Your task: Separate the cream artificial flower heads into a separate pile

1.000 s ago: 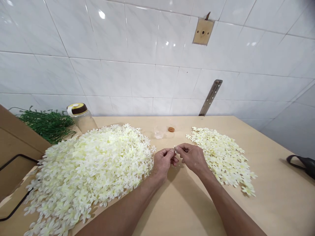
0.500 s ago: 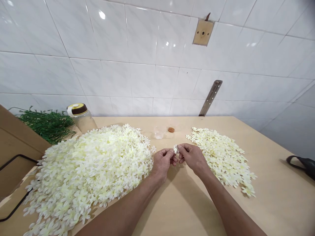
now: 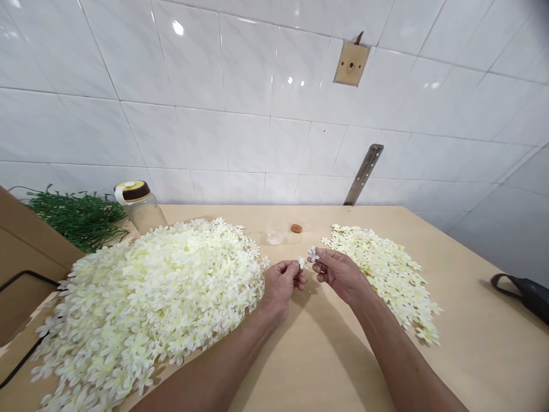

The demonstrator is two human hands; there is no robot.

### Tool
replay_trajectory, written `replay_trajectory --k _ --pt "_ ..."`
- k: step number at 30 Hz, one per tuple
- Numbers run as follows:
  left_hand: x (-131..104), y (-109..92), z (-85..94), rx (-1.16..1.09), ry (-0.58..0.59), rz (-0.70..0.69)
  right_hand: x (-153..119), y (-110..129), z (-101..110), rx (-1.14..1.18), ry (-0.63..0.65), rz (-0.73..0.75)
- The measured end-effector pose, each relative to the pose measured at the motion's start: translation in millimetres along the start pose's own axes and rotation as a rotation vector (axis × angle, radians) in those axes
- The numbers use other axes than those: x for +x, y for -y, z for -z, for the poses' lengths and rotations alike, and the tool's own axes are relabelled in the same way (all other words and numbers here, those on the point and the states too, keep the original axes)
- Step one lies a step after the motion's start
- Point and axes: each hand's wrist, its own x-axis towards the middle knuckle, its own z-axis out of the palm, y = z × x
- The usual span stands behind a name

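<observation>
Between the thumb and fingers of my left hand [image 3: 283, 281] is a small pale artificial flower [image 3: 302, 263]. My right hand [image 3: 342, 273] pinches another white artificial flower [image 3: 313, 254] by its edge, a short gap away from the first. Left of my hands spreads a large heap of cream-white artificial flowers [image 3: 171, 280]. A smaller, flatter pile of the same flowers [image 3: 386, 269] lies beyond and to the right of my right hand. Both hands are held over the middle of the wooden table [image 3: 317, 355].
Behind my hands lie a clear plastic piece [image 3: 275, 236] and a brown disc [image 3: 296, 228]. A bottle [image 3: 146, 212], green artificial stems [image 3: 77, 217] and a cardboard box [image 3: 30, 263] stand at the left. A black strap [image 3: 521, 292] lies far right, and a tiled wall [image 3: 249, 140] closes the back.
My hands have moved apart, the right one going slightly right. Where the flowers were together between my fingers, one now shows in each hand.
</observation>
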Motion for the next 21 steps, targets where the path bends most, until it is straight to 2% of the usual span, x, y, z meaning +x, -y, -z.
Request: replay_trajectory --k 4,7,8,10,11,12,16,18,21 --pt "-0.4 0.6 -1.1 0.054 0.002 0.004 -1.1 -0.9 -4.8 -0.043 -0.016 0.051" --pt "-3.9 1.2 -2.6 0.115 0.014 0.005 -9.4 1.3 -19.8 -0.244 -0.069 0.17" --pt "-5.4 1.3 -3.1 0.123 0.032 -0.008 -13.2 2.4 -25.7 -0.341 -0.048 0.201" --pt "-7.9 1.2 -3.7 0.116 0.072 -0.051 -19.5 3.9 -34.9 -0.502 0.092 0.205" --pt "-8.6 1.0 -3.7 0.113 0.079 -0.07 -21.1 4.0 -36.9 -0.555 0.123 0.225" --pt "-8.7 0.8 -3.7 0.118 0.074 -0.076 -21.2 3.5 -36.7 -0.603 0.099 0.255" --pt "-4.4 0.8 -2.5 0.155 -0.005 -0.033 -11.0 -1.5 -20.5 -0.816 -0.241 0.333" --pt "-1.3 1.9 -1.6 0.14 -0.031 -0.035 -5.6 -3.6 -12.3 -0.896 -0.297 0.33" --pt "1.7 5.0 0.0 0.123 -0.063 -0.061 -2.8 -5.9 -9.0 -0.968 -0.298 0.324"
